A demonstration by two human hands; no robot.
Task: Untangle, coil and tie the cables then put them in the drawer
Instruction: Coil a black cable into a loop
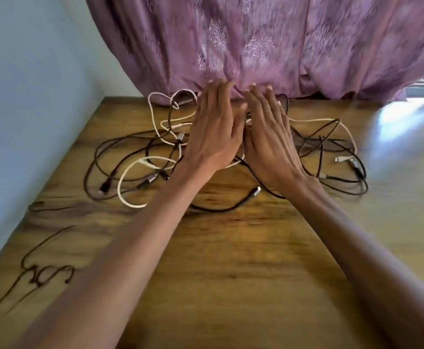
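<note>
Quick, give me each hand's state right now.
Left hand: open, fingers straight, flat over the tangled cables, holding nothing.
Right hand: open, fingers straight, over the same tangle, holding nothing.

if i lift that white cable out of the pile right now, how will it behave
Probably floppy: the white cable lies in loose curves. It likely drags the black cables crossing it. Looks thin, so probably light.
</note>
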